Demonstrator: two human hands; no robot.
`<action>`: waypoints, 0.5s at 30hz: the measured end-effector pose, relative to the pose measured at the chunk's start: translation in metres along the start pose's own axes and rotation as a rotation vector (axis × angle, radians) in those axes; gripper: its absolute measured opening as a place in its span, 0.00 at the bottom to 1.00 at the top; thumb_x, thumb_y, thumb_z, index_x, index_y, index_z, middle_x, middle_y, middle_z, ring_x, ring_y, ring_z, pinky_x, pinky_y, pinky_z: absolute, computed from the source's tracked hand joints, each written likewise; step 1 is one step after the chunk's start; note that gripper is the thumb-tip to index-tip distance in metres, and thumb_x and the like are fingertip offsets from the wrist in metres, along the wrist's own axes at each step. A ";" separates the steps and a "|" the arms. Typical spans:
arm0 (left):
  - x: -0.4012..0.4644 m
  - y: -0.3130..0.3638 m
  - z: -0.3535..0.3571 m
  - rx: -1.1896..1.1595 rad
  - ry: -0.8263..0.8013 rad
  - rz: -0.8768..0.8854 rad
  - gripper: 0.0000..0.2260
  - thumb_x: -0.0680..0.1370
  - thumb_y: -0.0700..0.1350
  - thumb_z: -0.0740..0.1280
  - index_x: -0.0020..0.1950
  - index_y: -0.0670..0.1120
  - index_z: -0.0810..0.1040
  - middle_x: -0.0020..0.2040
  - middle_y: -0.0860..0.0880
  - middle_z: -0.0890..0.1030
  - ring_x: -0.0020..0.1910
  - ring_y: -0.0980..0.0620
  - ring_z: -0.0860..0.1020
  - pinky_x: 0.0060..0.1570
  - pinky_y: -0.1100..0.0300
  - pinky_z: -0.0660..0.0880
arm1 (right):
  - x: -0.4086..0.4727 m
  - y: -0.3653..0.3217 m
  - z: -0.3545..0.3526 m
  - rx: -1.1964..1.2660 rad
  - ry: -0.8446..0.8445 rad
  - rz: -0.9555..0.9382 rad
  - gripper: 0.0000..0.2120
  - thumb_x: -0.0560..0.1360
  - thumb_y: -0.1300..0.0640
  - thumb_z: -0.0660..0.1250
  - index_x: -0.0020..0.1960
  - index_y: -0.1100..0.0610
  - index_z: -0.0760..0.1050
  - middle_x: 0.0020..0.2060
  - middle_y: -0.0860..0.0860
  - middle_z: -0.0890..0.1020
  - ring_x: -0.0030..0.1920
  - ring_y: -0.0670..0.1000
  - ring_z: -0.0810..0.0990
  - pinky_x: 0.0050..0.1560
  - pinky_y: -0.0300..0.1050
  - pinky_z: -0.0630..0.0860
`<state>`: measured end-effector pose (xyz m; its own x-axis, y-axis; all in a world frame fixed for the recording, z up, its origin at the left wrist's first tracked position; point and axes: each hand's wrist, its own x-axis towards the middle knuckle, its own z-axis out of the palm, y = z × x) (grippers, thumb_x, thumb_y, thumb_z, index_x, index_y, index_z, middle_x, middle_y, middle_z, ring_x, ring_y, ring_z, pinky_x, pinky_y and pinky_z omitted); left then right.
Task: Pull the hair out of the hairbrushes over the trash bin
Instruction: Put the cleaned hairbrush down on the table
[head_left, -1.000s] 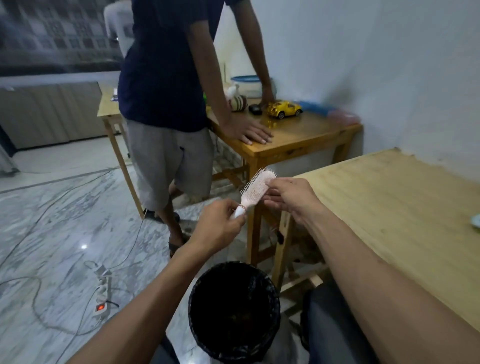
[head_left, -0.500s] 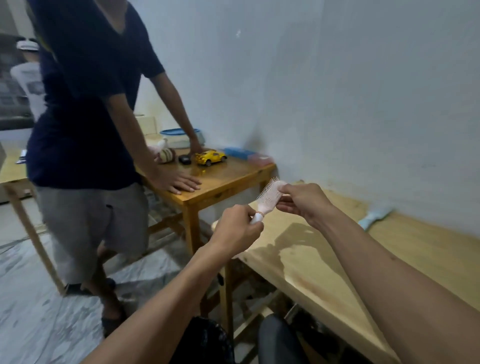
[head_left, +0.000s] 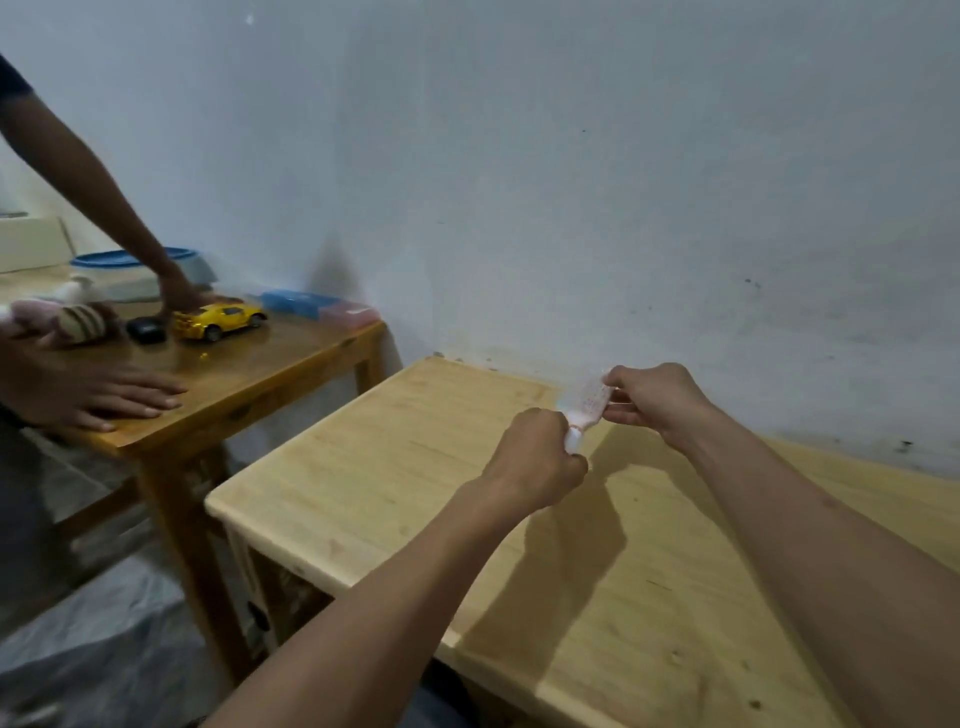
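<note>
A small white and pink hairbrush (head_left: 588, 409) is held in the air above the light wooden table (head_left: 395, 467), close to the wall. My left hand (head_left: 532, 460) is closed around its handle from below. My right hand (head_left: 652, 400) pinches the brush head at its upper end. Whether hair is in the bristles cannot be told. The trash bin is out of view.
Another person leans on a darker wooden table (head_left: 249, 384) at the left, one hand (head_left: 98, 392) flat on it, the other by a yellow toy car (head_left: 218, 319). A blue-lidded container (head_left: 130, 262), a black object (head_left: 147, 330) and a blue and pink box (head_left: 322, 307) lie there.
The view has swung right and up, so the trash bin has left the frame. Both hands have carried the brush from above the bin to over the light table.
</note>
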<state>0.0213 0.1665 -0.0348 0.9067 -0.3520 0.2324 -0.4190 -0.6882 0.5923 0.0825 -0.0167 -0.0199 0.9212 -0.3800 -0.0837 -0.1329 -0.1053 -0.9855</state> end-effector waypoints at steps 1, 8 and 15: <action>0.006 0.005 0.007 0.009 -0.015 0.018 0.16 0.74 0.37 0.67 0.30 0.45 0.64 0.29 0.48 0.66 0.30 0.46 0.68 0.30 0.55 0.59 | 0.006 0.003 -0.008 -0.013 0.027 0.008 0.11 0.74 0.63 0.71 0.53 0.71 0.80 0.50 0.63 0.87 0.35 0.57 0.88 0.52 0.54 0.86; 0.041 0.019 0.052 0.057 -0.069 0.004 0.13 0.75 0.38 0.67 0.33 0.43 0.67 0.35 0.44 0.72 0.41 0.42 0.75 0.31 0.56 0.62 | 0.034 0.022 -0.033 -0.159 0.139 0.059 0.06 0.76 0.66 0.71 0.47 0.70 0.78 0.43 0.64 0.84 0.26 0.54 0.83 0.21 0.38 0.75; 0.061 0.018 0.076 0.039 -0.021 0.009 0.04 0.76 0.41 0.67 0.43 0.43 0.74 0.48 0.38 0.82 0.48 0.39 0.80 0.39 0.53 0.69 | 0.070 0.039 -0.035 -0.252 0.220 0.103 0.08 0.76 0.61 0.72 0.43 0.67 0.80 0.37 0.60 0.85 0.30 0.55 0.83 0.31 0.45 0.81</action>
<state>0.0651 0.0843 -0.0683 0.9017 -0.3712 0.2215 -0.4293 -0.7087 0.5599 0.1289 -0.0791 -0.0595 0.8011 -0.5863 -0.1203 -0.3329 -0.2694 -0.9037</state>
